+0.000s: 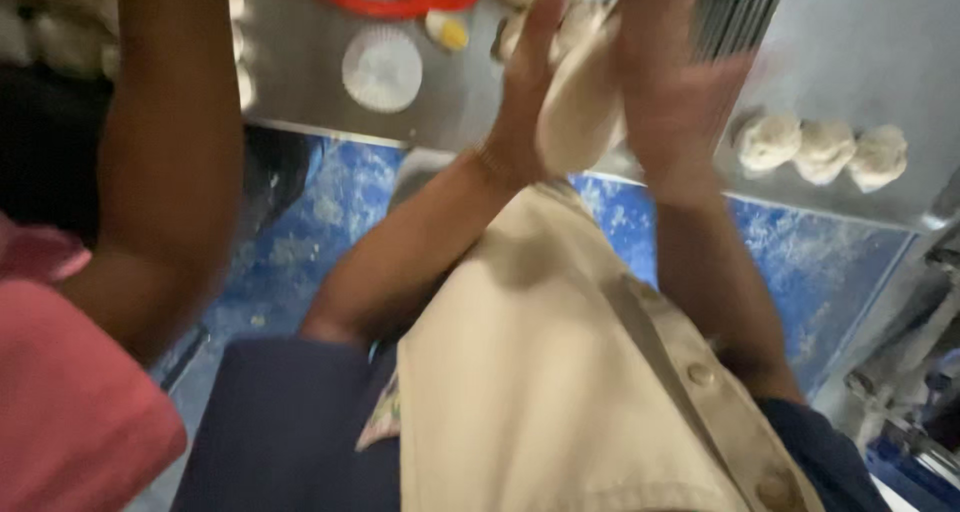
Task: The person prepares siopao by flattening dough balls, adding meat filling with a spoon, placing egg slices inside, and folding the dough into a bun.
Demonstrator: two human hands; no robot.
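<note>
Dough piece [580, 102] sat pressed between left hand [525, 92] and right hand [680, 102], upper centre of frame; fingers flat and extended, palms sandwiching it. Still thick, flattening seemed partway. Three dough balls [822, 150] waited on counter [300, 72], upper right.

packages: none | labels, signs, screens: none (frame is blurred)

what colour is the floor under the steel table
Blue with pale mottled patches, the floor shows best in the head view, beneath the table.
</note>
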